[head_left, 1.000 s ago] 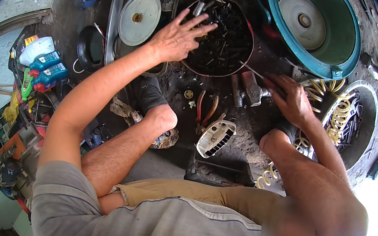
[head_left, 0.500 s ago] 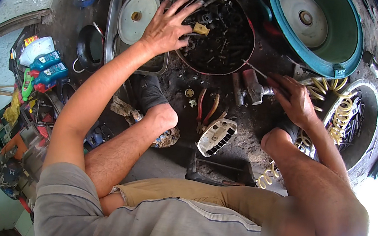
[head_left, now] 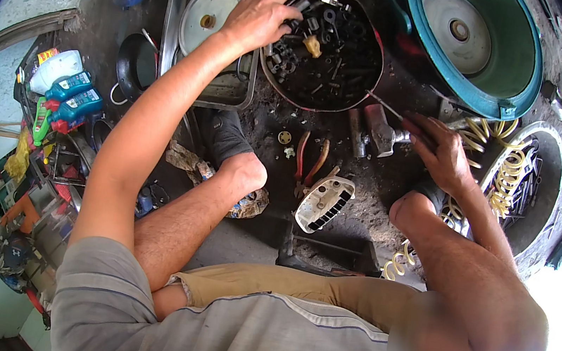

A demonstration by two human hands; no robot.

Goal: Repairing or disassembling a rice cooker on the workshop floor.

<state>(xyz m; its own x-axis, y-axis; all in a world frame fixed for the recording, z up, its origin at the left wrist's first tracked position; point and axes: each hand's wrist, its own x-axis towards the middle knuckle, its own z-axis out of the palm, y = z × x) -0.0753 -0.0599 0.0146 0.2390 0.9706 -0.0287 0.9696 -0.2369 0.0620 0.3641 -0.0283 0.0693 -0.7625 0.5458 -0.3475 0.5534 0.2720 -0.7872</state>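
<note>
My left hand (head_left: pixel 265 16) reaches over the left rim of a round pan (head_left: pixel 380 71), fingers apart and slightly bent, with nothing visible in them. Dark, greasy bolts, nuts and small metal parts (head_left: pixel 338 37) fill this pan. Among them lies a yellowish block-like piece (head_left: pixel 312 46), just right of my left fingertips. My right hand (head_left: pixel 445 154) is closed around the handle of a screwdriver (head_left: pixel 390 108). Its thin shaft points up and left, and the tip is near the pan's lower right rim. Below that shaft a hammer (head_left: pixel 379 131) lies on the ground.
Red-handled pliers (head_left: pixel 302 157) and a pale finned cover (head_left: pixel 325 205) lie between my feet. A metal tray (head_left: pixel 171 40) with a white disc (head_left: pixel 205 20) stands left of the pan. A teal tub (head_left: pixel 510 106) is at far right, with coiled yellow hose (head_left: pixel 506 177) nearer.
My left hand has moved up and away from the yellowish piece, which now lies turned and a little further right. My right hand and the screwdriver have barely moved.
</note>
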